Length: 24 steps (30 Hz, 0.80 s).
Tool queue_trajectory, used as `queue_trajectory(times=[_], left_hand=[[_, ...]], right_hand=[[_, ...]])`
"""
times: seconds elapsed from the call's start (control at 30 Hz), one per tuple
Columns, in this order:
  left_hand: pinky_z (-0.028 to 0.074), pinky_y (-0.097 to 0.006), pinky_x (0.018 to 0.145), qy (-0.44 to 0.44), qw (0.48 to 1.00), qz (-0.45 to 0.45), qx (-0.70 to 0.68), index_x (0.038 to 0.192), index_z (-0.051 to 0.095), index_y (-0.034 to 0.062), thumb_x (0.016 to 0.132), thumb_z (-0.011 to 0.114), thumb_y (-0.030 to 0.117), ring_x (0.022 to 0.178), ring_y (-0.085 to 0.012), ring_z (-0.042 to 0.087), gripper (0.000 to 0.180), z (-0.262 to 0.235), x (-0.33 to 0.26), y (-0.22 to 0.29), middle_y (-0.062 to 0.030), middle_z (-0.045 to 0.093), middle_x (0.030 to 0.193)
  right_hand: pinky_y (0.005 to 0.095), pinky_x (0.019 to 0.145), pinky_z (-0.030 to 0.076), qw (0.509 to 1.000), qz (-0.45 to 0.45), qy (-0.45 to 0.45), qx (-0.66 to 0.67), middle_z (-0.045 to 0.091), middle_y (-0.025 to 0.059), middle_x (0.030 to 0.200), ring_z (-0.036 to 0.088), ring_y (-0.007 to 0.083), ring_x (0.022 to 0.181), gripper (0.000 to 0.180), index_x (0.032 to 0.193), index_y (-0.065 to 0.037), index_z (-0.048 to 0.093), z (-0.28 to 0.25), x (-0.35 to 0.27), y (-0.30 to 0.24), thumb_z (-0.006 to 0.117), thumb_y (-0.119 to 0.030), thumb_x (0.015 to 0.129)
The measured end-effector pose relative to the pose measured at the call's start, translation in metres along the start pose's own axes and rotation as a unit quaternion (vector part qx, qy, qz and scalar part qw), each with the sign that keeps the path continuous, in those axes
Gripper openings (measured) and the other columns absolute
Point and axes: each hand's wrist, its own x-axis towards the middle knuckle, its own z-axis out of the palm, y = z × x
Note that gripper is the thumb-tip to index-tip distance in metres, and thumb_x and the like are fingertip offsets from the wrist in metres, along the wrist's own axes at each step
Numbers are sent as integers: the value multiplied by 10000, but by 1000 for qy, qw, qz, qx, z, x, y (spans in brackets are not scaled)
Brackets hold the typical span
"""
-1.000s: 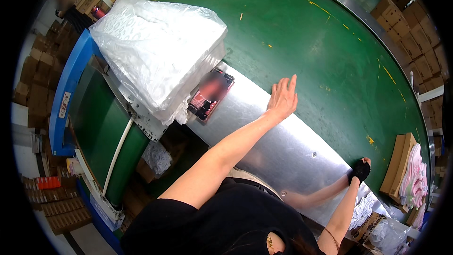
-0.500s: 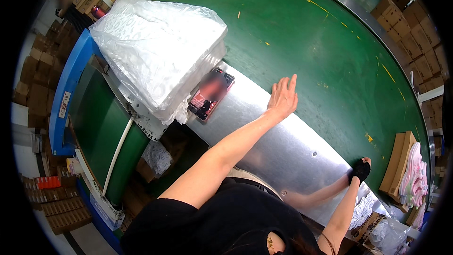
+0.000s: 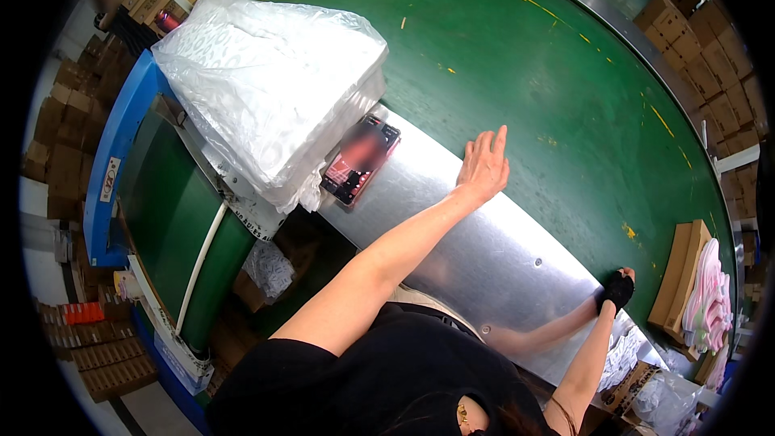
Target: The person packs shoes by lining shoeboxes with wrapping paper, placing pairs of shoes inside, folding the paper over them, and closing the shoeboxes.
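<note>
Two hands on steel bench: left hand [image 3: 483, 168] flat, fingers spread, grip empty, at far edge near phone [image 3: 360, 160]; right hand [image 3: 617, 289], black glove, at right edge, grip unclear

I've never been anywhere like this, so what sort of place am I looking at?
Most likely a packing or sorting floor in a warehouse or factory. A wide green conveyor belt curves past a metal ledge where the left hand rests, stacked cardboard boxes line the edges, and a plastic-wrapped bundle lies nearby.
</note>
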Motion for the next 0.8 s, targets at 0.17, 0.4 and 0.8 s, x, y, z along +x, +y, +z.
queue_trajectory(times=[0.17,0.4,0.8], left_hand=[[317,-406,905,0,1000,-2,6,1282,262,-7,785,518,129,1082,-296,398,575,-2,0,0,-186,414,1149],[316,-399,914,-17,1000,-7,5,1285,256,-7,794,509,130,1088,-294,397,569,-5,1,2,-183,412,1157],[311,-402,928,-23,1000,-14,-8,1294,236,1,799,505,124,1089,-307,394,577,-6,1,3,-185,403,1167]], right_hand=[[359,657,437,1000,-10,-1,-7,598,155,765,571,278,713,205,897,-24,560,-2,-1,-6,483,-177,785],[372,672,441,999,-26,16,-33,601,166,786,577,307,742,207,893,-28,561,-3,-3,-6,481,-185,784],[377,680,442,1000,-12,6,-16,604,171,803,581,317,752,200,890,-34,562,0,1,3,481,-181,781]])
